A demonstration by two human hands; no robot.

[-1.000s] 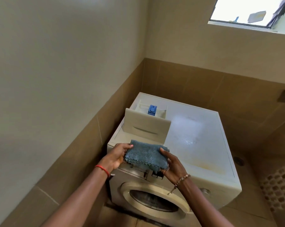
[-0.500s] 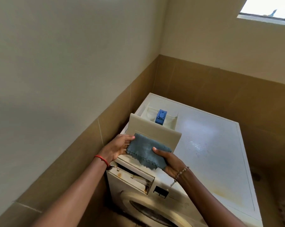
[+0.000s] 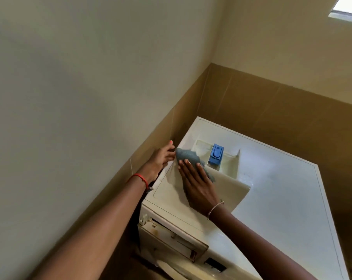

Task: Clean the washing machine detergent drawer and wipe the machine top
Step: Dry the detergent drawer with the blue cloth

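Note:
The cream detergent drawer (image 3: 229,190) lies out of its slot on the white machine top (image 3: 282,190), with a blue siphon cap (image 3: 217,155) in its back compartment. A blue-grey cloth (image 3: 186,156) is spread over the drawer's left part. My right hand (image 3: 195,182) lies flat on the cloth with straight fingers, pressing it onto the drawer. My left hand (image 3: 163,156) is at the drawer's left side, its fingers curled at the cloth's left end and one finger pointing up.
The empty drawer slot (image 3: 177,239) gapes at the machine's front left, above the door rim (image 3: 183,269). A tiled wall (image 3: 110,188) runs close along the machine's left side and another behind it. A wet sheen marks the top to the right of the drawer.
Both hands carried the cloth up from in front of the machine onto the drawer. My right hand went from gripping the cloth to lying flat on it. The view moved closer and leftward.

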